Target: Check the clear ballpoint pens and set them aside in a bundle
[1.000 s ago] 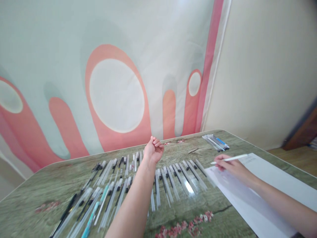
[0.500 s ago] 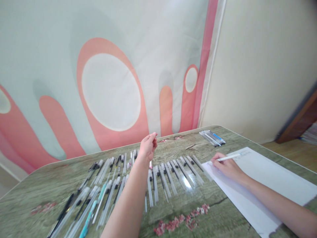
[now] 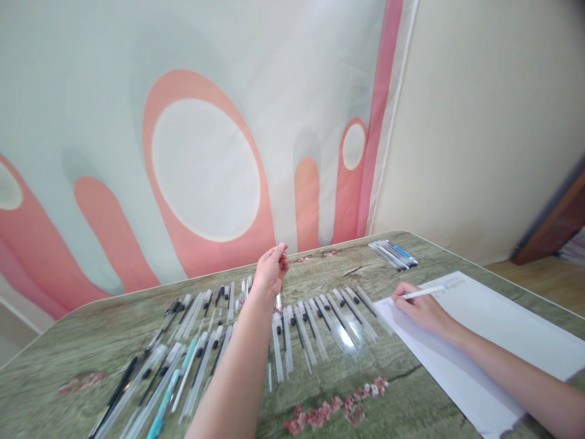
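My right hand (image 3: 418,306) is closed around a white pen (image 3: 425,292). It rests at the upper left part of a white sheet of paper (image 3: 479,347), which bears faint marks along its far edge. The pen's tip is hidden by my fingers. My left hand (image 3: 272,269) is held over the far middle of the table, fingers curled and thumb pressed to them in a pinch. Whatever it may hold is too small to name. Below and around my left forearm lie rows of clear-barrelled pens (image 3: 338,320) with caps.
A teal pen (image 3: 163,405) and several dark pens (image 3: 119,390) lie at the near left. A bundle of slim pens (image 3: 393,255), one blue, sits at the far right. The green wood-patterned table (image 3: 320,366) meets a printed cloth (image 3: 205,171) behind it.
My right hand and the white pen have shifted very slightly on the paper. My left hand stays pinched in nearly the same place.
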`<state>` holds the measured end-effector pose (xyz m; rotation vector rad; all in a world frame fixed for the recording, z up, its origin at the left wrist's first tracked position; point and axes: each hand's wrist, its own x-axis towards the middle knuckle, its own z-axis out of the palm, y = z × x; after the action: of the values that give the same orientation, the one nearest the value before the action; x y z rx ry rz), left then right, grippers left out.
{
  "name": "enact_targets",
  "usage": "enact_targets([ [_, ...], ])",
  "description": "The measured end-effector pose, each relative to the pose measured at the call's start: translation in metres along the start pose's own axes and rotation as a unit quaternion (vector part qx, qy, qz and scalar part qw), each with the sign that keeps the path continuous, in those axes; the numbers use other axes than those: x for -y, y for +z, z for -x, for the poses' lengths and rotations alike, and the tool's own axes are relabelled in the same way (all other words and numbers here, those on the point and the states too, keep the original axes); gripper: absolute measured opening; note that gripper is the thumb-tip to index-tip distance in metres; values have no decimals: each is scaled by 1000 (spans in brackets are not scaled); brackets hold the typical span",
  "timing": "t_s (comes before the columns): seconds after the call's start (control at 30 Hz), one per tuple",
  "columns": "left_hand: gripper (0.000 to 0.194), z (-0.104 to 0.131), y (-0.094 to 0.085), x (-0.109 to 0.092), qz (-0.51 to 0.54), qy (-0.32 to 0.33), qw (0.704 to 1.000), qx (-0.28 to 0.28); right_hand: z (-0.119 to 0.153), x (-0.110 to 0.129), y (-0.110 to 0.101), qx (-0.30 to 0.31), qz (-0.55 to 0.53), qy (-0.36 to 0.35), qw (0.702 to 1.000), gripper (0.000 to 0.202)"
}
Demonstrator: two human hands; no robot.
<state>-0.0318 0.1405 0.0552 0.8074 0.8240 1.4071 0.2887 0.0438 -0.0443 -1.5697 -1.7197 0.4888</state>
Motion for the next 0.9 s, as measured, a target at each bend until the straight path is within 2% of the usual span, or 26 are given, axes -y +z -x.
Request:
enact_targets([
  [0.3,29,0,0,1,0,-4,1000,2,-1,0,1,1,11,15,1000,16],
  [0.73,29,1,0,0,1,0,1000,5,-1,-3,2,1,19,-5,1000,14],
  [0.9,28,0,-1,1,9,-3,1000,3,-1,-6,1,-56,7,33,998,16],
])
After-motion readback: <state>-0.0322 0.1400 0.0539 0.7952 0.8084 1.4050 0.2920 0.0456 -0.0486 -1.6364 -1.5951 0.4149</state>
